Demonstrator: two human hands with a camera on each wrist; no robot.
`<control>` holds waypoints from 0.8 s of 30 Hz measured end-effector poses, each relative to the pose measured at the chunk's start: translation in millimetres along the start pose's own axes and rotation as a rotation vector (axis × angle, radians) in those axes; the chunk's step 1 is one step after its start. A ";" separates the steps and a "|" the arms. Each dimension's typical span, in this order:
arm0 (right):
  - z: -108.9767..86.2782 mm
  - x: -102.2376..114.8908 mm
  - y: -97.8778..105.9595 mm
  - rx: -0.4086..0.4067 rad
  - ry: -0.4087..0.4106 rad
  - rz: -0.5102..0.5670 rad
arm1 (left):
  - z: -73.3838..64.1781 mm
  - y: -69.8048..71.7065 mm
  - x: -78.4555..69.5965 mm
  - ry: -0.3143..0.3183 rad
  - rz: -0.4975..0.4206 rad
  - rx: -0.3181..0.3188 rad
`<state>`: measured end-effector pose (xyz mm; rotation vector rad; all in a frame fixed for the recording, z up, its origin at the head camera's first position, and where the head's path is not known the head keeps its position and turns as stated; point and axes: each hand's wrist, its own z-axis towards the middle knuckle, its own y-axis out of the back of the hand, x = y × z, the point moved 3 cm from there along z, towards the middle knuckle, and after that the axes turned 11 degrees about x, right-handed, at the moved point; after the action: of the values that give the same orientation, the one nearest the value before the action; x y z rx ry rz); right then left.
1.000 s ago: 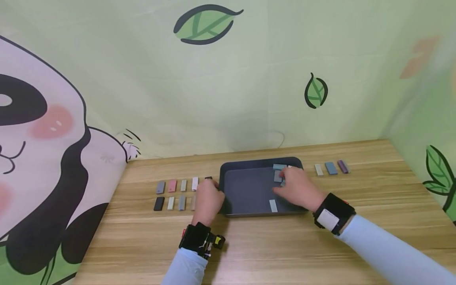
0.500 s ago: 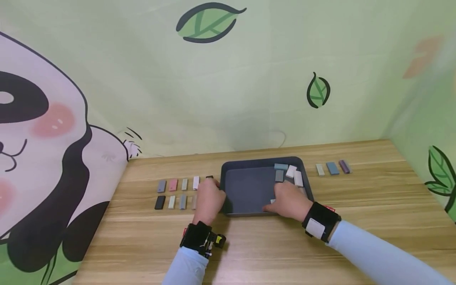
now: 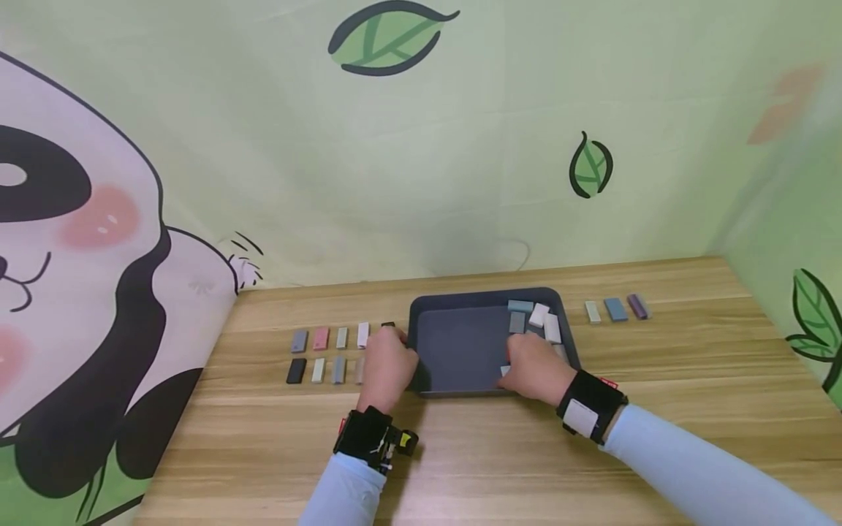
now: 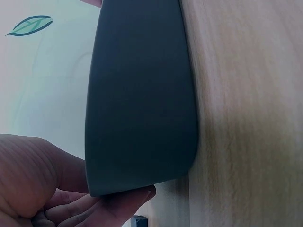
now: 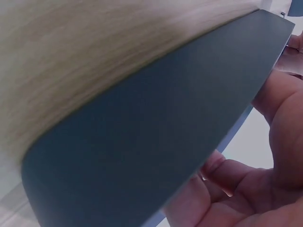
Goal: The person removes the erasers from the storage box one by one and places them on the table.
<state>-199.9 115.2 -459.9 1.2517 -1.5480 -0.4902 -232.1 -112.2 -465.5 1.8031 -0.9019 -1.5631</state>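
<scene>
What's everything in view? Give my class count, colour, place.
table: one, light brown, foreground
backdrop: one, pale green, behind
panda print: one, black and white, left
leaf prints: at least three, green, backdrop
faint print: one, orange, upper right
tray: one, dark grey, centre
tray blocks: at least five, mixed, tray's right
left blocks: nine visible, mixed, left of tray
right blocks: three, pale, blue, purple, right of tray
sleeves: two, light blue, forearms
wristbands: two, black, wrists
left hand: one, tray's left rim
right hand: one, tray's right

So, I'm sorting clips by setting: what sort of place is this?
Probably a staged indoor recording spot: a wood-grain table stands in front of a pale green backdrop with a cartoon panda and leaves, and someone wears two black wrist straps.
</scene>
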 end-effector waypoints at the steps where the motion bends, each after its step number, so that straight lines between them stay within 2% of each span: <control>1: 0.2 -0.5 0.2 0.001 0.000 0.003 | 0.1 0.0 0.0 0.003 0.000 0.002; 14: 1.6 -4.4 1.3 0.022 0.020 0.059 | 0.6 0.0 -0.1 0.015 -0.012 0.008; 24: -1.0 -12.4 12.1 -0.047 0.071 0.079 | -0.3 0.1 -2.2 0.025 -0.019 0.018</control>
<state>-205.6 130.9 -455.5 1.1558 -1.5116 -0.4241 -231.9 -110.5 -464.1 1.8449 -0.8920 -1.5457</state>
